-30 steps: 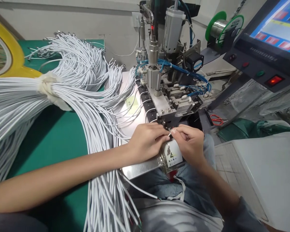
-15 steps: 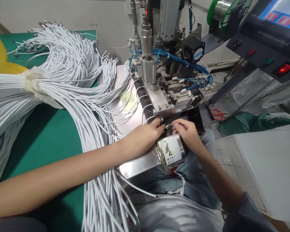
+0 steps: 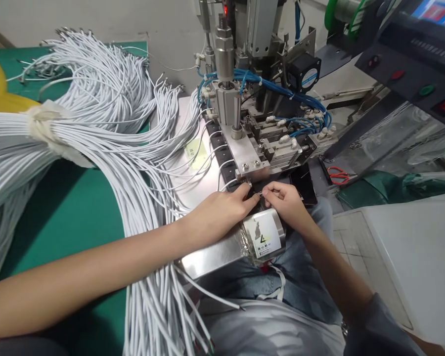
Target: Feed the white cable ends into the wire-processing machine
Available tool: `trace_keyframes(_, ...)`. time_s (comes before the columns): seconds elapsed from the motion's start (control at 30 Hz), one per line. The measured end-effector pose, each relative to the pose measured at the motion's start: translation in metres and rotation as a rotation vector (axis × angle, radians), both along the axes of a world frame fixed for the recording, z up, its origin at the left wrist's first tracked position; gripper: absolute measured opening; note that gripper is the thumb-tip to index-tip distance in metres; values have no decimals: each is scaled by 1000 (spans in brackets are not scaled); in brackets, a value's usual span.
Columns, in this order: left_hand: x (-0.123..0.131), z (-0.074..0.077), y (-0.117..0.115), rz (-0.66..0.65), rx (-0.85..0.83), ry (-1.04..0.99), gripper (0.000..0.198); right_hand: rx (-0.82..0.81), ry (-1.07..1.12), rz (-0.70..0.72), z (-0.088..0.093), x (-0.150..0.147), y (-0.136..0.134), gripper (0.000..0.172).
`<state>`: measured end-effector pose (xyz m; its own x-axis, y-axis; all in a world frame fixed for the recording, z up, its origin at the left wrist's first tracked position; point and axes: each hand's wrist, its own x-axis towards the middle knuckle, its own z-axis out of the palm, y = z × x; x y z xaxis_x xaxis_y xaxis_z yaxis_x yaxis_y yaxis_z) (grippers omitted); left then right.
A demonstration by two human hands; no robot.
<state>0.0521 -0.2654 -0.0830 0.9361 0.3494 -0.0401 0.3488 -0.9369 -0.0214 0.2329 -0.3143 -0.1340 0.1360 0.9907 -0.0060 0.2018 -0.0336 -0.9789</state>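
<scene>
My left hand rests at the front end of the machine's black cable holder. Its index finger reaches to a small metal part under the metal block, and its thumb is stretched out apart from it, near my right fingertips. My right hand is closed in a pinch on a small piece, too small to name. White cables fan out beside and beneath my left forearm, several with ends in the black holder. Just below both hands is a metal cylinder with a white label.
A tied bundle of white cables covers part of the green mat. The soldering machine with blue air tubes stands ahead. To the right are a control box, red-handled scissors and a white surface.
My hands have come slightly closer together. My left thumb has stretched toward my right fingertips, and the short white piece between them shows less. The view has shifted a little.
</scene>
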Motion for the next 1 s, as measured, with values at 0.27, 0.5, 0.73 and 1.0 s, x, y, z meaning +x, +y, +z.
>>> trace_keyframes(0.27, -1, -4, 7, 7, -138, -83, 47, -18, 2, 9, -6, 1, 0, 20)
trace_keyframes(0.5, -1, 1, 4, -6, -13, -28, 49, -46, 52, 1, -12, -3, 4, 24)
trace_keyframes(0.73, -6, 20, -2, 41, 22, 10, 16, 26, -69, 35, -13, 0, 5, 26)
trace_keyframes(1.0, -7, 12, -2, 279, 134, -90, 21, 375, -518, -240, 30, -37, -82, 15)
